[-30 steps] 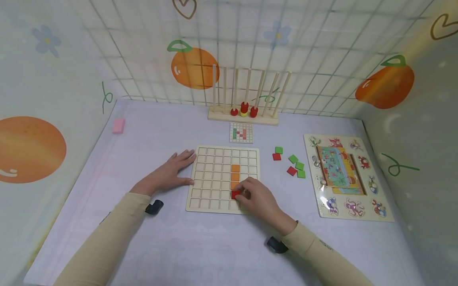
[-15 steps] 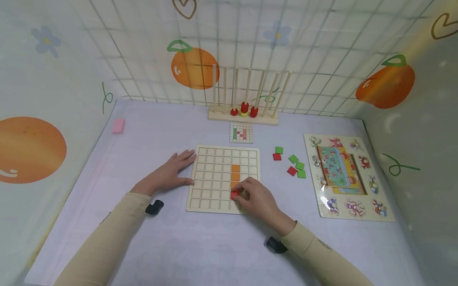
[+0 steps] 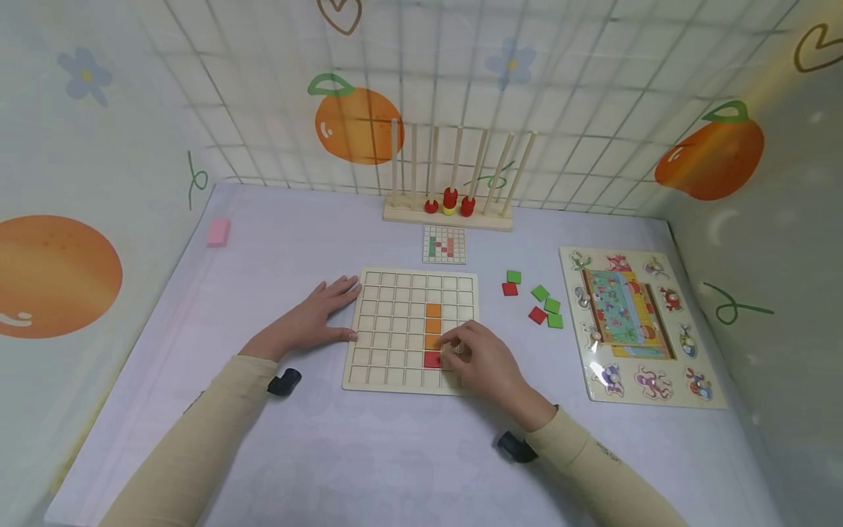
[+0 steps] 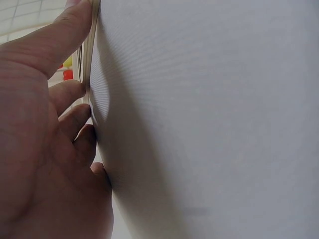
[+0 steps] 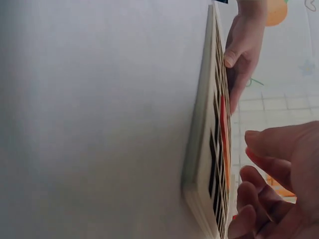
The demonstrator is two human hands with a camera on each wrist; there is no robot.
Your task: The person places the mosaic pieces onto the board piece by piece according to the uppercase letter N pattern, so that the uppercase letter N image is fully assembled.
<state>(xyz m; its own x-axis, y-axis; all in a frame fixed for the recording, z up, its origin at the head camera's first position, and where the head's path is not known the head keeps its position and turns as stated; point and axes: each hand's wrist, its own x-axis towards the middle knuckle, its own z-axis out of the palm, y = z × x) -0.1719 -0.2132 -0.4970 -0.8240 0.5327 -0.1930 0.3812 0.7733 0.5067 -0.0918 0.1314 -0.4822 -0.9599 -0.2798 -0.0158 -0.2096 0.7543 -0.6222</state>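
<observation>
A wooden grid board lies in front of the person. One of its columns holds three orange tiles, with a red tile in the cell at their near end. Fingers spread, the left hand rests along the board's left edge, thumb and fingertips at the rim; the left wrist view shows them there too. The right hand hovers over the board's right part, just right of the red tile. Its fingers are loosely bent with nothing between thumb and forefinger, as the right wrist view also shows.
Loose green tiles and red tiles lie right of the board. Behind it are a pattern card and a peg stand with beads. An animal puzzle board lies far right, a pink block far left.
The right hand has let go of the red tile and drawn back slightly to the right, leaving the tile in its cell. The left hand has stayed put.
</observation>
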